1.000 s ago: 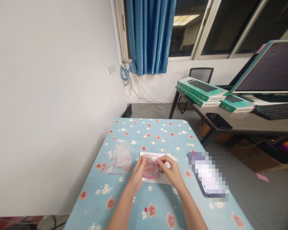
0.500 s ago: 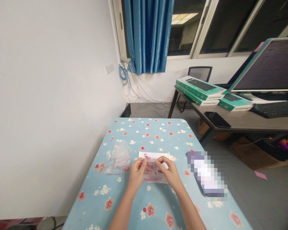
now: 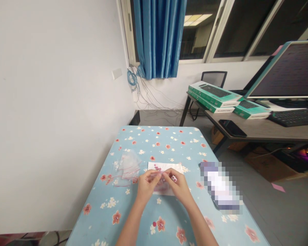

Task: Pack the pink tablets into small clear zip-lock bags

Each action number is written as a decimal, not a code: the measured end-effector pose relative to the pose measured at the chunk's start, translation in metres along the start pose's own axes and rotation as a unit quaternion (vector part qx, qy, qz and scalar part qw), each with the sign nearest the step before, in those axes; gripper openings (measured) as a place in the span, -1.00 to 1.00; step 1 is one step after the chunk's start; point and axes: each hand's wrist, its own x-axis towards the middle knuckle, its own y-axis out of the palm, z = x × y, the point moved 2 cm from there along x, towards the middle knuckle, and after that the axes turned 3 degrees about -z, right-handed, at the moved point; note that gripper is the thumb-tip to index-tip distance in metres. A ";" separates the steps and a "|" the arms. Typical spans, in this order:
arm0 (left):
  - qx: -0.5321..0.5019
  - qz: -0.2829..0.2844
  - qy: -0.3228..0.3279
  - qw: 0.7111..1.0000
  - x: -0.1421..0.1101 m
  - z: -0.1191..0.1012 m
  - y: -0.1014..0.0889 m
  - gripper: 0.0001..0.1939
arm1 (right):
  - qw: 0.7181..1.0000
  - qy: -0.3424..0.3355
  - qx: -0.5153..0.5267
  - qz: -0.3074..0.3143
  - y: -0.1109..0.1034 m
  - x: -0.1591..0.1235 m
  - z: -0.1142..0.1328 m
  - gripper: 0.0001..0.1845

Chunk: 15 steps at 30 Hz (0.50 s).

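Note:
A small clear zip bag (image 3: 161, 187) hangs between my hands over a white sheet (image 3: 173, 166). My left hand (image 3: 146, 184) pinches its upper edge, thumb against fingers. From the other side my right hand (image 3: 179, 183) grips the same edge, the two thumb tips almost touching. Small dark-pink beads (image 3: 157, 167) lie on the sheet just beyond my fingers, and a few more show by the right fingers. My fingers partly cover the bag, and its contents are hard to make out.
Several empty-looking clear zip bags (image 3: 128, 165) are heaped left of the sheet. A blurred phone (image 3: 222, 186) lies to the right. One pink bead (image 3: 154, 224) rests near the front of the flowered table (image 3: 133, 218). Keyboard boxes (image 3: 215, 95) sit on the desk beyond.
My fingertips have drawn together along the bag's top edge, toward its middle. The row of pink beads seen low in the bag before is now harder to see.

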 end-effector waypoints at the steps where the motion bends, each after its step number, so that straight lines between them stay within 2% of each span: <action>1: 0.001 0.005 0.001 1.000 0.000 0.000 0.000 -0.78 | 1.000 -0.009 -0.021 0.002 0.000 -0.001 0.001 -0.66; 5: 0.042 0.009 0.016 0.999 0.000 0.001 -0.002 -0.79 | 0.995 -0.037 -0.093 0.001 0.002 -0.002 0.004 -0.64; 10: 0.140 0.009 0.072 0.988 0.000 0.002 -0.006 -0.77 | 0.993 -0.038 -0.106 0.040 0.003 -0.002 0.004 -0.67; 15: 0.144 0.036 0.099 0.984 0.002 0.004 -0.007 -0.78 | 0.987 -0.065 -0.141 0.038 0.001 -0.004 0.005 -0.67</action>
